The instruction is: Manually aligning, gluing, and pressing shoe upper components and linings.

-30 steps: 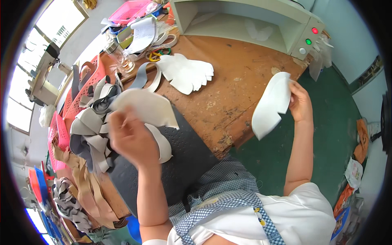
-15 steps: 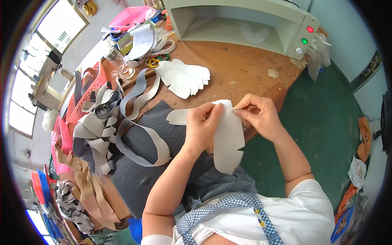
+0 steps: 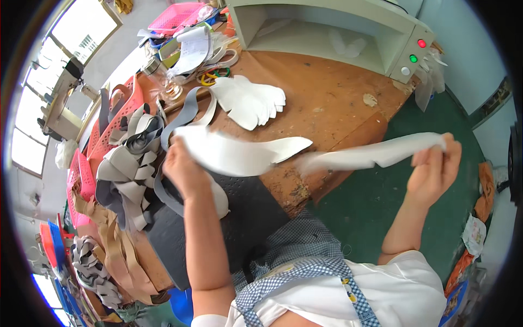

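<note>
Both arms are spread apart, each hand pinching one soft white cut-out piece. My left hand (image 3: pixel 186 169), over the grey strips, is closed on the end of a wide white piece (image 3: pixel 234 155) that trails right to a pointed tip. Out over the floor at the right, my right hand (image 3: pixel 436 171) is closed on the end of a long narrow white piece (image 3: pixel 376 152) with a notched edge. Motion smears both pieces, and a gap shows between them. Beyond my left hand a fanned pile of similar white pieces (image 3: pixel 248 101) lies on the brown table (image 3: pixel 321 87).
A black mat (image 3: pixel 229 245) lies at the table's near edge. Left are tangled grey strips (image 3: pixel 125 169), tan strips (image 3: pixel 120 250) and a pink basket (image 3: pixel 114 125). A glass jar (image 3: pixel 160 76) stands farther back. A pale machine (image 3: pixel 327 32) with coloured buttons occupies the table's far side.
My hands were together over the table's edge, pinching overlapping white pieces. They have moved wide apart, left hand leftward and right hand rightward, each taking a piece.
</note>
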`<state>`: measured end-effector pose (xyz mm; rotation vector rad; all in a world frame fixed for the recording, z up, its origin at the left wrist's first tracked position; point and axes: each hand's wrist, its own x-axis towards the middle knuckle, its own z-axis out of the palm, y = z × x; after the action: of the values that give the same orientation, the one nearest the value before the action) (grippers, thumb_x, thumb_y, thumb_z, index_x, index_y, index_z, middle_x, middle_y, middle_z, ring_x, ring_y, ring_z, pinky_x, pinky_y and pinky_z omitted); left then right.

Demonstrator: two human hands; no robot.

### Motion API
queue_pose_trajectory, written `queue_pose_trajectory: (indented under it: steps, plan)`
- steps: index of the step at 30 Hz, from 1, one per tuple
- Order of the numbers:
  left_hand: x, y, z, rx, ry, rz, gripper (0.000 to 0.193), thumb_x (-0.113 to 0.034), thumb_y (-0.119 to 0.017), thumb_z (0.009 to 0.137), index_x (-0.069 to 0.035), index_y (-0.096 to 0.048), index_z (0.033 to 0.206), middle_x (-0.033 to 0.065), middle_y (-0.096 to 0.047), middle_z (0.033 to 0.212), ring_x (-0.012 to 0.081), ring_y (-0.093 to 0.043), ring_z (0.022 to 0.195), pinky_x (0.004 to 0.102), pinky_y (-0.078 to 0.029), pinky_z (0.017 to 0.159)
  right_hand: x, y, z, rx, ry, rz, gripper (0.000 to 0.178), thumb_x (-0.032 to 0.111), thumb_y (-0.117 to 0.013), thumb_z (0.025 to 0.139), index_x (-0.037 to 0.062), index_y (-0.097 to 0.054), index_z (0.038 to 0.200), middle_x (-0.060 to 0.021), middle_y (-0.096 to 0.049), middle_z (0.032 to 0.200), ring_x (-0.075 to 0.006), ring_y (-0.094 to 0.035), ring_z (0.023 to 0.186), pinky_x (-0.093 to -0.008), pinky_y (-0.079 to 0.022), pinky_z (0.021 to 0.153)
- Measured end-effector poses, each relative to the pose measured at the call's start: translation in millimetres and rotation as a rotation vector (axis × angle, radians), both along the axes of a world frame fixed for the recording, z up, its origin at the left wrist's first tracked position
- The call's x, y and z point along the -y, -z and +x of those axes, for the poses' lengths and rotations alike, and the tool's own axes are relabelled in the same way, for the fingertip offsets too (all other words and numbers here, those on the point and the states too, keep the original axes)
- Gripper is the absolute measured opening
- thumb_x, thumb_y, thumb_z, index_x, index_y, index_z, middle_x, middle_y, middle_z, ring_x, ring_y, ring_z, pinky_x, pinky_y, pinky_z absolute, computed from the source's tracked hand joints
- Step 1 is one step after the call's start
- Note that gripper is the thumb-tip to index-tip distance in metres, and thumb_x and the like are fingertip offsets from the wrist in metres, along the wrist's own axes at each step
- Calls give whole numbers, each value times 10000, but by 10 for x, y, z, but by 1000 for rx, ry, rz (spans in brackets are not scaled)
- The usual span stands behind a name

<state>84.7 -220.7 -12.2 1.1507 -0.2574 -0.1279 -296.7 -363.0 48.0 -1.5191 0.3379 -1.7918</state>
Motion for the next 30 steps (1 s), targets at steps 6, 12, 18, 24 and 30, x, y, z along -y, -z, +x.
queue_pose_trajectory:
  steps: [6,12,18,24,30]
  plan:
    - [-302,-350,-305,-75,211,61,241,-213,-547,1035,7,-634,990,35,-672,924,118,-644,801,269,-531,713,909,76,211,-315,-2,473,175,127,-580,962,10,-584,1092,-47,-597,861,-137,-588,677,-279,-477,624]
    - [-359,-414,-757,-216,505,125,189,-131,-586,989,15,-595,1108,11,-637,898,68,-579,753,228,-465,669,2330,606,1377,-117,-263,734,212,45,-583,919,-46,-528,1103,-142,-653,942,-236,-705,790,-322,-592,698]
    - [-552,-463,-781,-289,478,210,196,-44,-586,964,52,-558,1132,61,-664,889,115,-644,757,250,-537,688,3623,663,2465,252,-177,941,212,-65,-499,894,-99,-508,1103,-194,-648,953,-290,-722,770,-355,-628,687]
    - [-661,-475,-722,-300,519,239,254,27,-605,931,18,-542,1176,67,-651,1001,136,-637,880,283,-529,817,4033,939,3031,436,-4,1022,239,-100,-459,894,-151,-475,1127,-236,-620,1017,-322,-720,779,-380,-645,725]
    - [-542,-448,-721,-311,495,266,237,24,-603,935,21,-551,1167,71,-660,990,149,-650,885,302,-552,760,3983,1292,3046,155,-11,1131,254,-135,-442,880,-165,-451,1132,-254,-601,1053,-365,-719,827,-401,-649,746]
